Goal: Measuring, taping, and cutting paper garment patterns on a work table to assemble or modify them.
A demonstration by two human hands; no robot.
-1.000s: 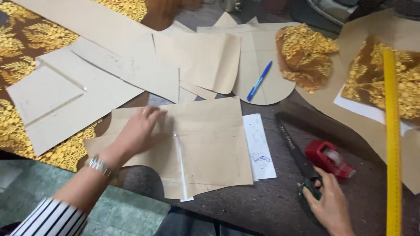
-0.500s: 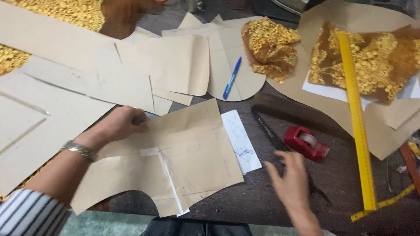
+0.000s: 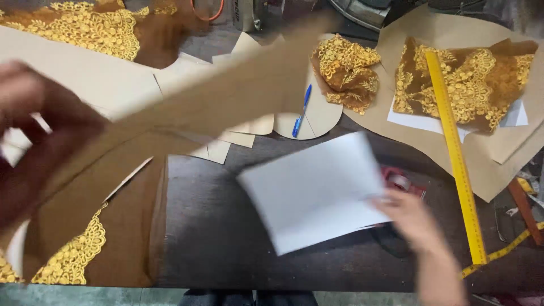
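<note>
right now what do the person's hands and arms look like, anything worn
Both are motion-blurred. The left hand is close to the camera, a large smear; no sleeve or jewellery can be made out. The right hand and forearm are bare, with no sleeve, ring or watch visible.

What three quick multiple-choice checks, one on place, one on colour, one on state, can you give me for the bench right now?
1. Where does the blue pen lie?
A. on a rounded tan paper piece
B. on the yellow ruler
C. in the left hand

2. What colour is the long ruler?
A. red
B. yellow
C. white

3. What is the right hand doing?
A. resting empty on the table
B. holding a white sheet
C. gripping the pen

Answers:
1 A: the pen rests on the rounded tan pattern piece at centre.
2 B: the ruler running down the right side is yellow.
3 B: its fingers meet the edge of the white sheet, which is lifted off the table.
</note>
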